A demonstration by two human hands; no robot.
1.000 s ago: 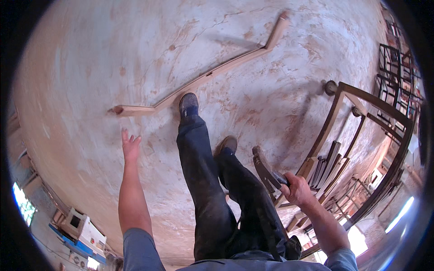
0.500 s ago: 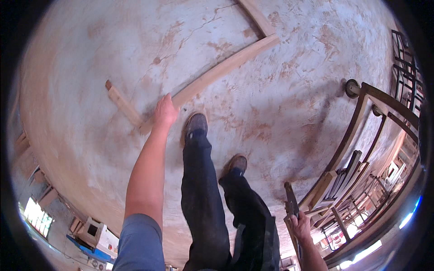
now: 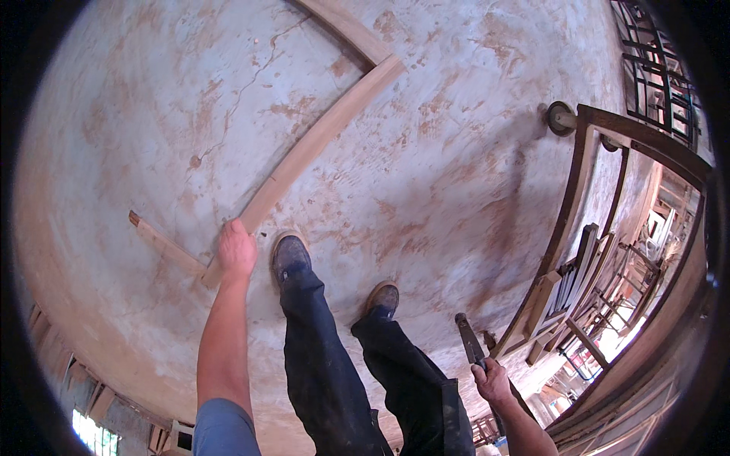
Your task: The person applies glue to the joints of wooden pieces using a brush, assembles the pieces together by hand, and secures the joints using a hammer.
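My left hand (image 3: 237, 249) is closed over the near part of a long pale wooden beam (image 3: 312, 139) above the stained floor. A second wooden piece (image 3: 342, 29) meets the beam's far end at an angle. At the near end a short wooden piece (image 3: 169, 245) sticks out to the left, its tip darker. Low on the right, my right hand (image 3: 493, 381) is wrapped round a long, dark, narrow tool (image 3: 470, 339) whose kind I cannot make out. Part of the tool is hidden behind the hand and forearm.
A wheeled wooden cart (image 3: 566, 220) stands at the right, with wood strips (image 3: 582, 266) lying in it and a caster (image 3: 561, 119) at its far corner. Dark metal frames (image 3: 658, 68) stand at the far right. My shoes (image 3: 291, 254) are on the pale, cracked floor (image 3: 426, 167).
The wooden pieces and my left hand now appear lower and further left, and the cart has shifted left too as the view turned. Both hands keep their hold.
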